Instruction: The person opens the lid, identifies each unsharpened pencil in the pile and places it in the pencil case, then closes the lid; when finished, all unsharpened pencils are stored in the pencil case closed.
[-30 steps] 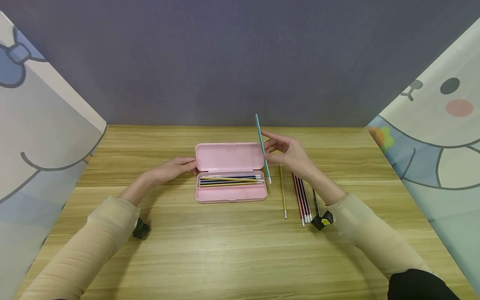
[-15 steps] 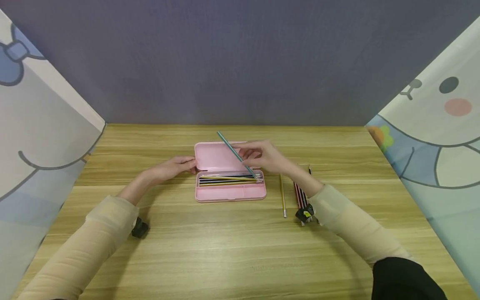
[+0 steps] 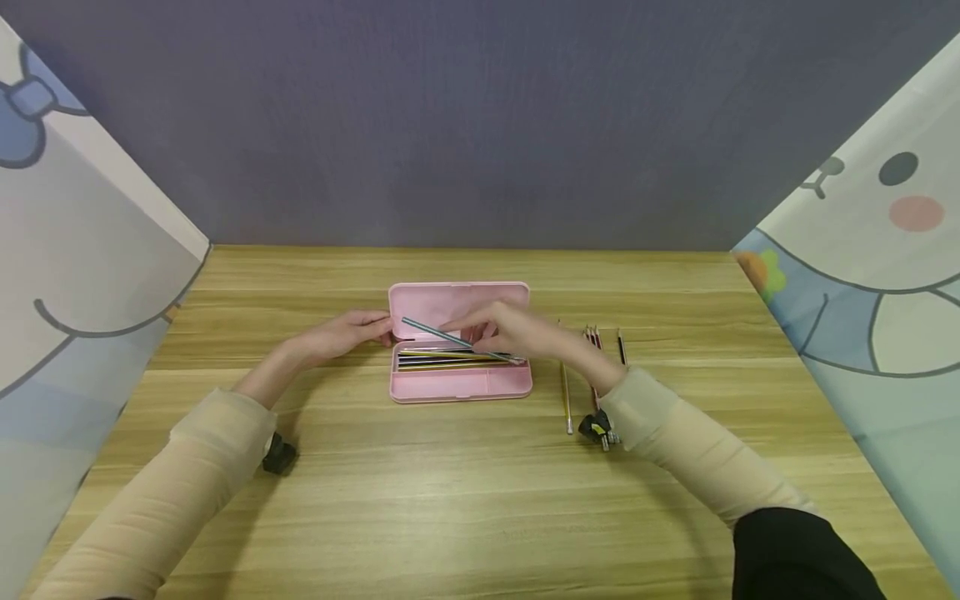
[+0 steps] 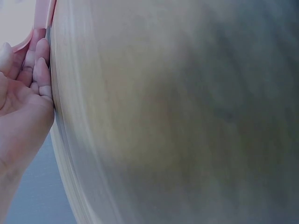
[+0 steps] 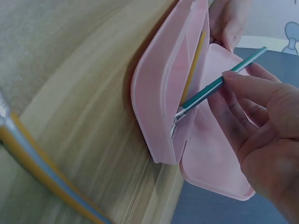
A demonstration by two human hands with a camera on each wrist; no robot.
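A pink pencil case (image 3: 442,386) lies with its lid (image 3: 408,300) folded back on the table. My left hand (image 3: 341,336) holds the lid's left edge between thumb and fingers; in the left wrist view the fingers (image 4: 41,70) curl at its rim. My right hand (image 3: 513,332) pinches a teal pencil (image 3: 427,329) above the case. That pencil slants, its metal-banded eraser end down in the rear compartment and its other end raised over the lid. Several dark and yellow pencils (image 3: 442,360) lie lengthwise in that compartment.
Right of the case, a yellow pencil (image 3: 566,400) lies on the wooden table (image 3: 420,500). Beyond it are several dark red and black pencils (image 3: 595,335), partly under the right forearm, and a black pencil (image 3: 622,346). A grey panel (image 3: 480,125) stands behind.
The right hand has carried the teal pencil left from beside the case to over it, lowering and tilting it from near upright to a flatter slant. The left hand has stayed at the lid.
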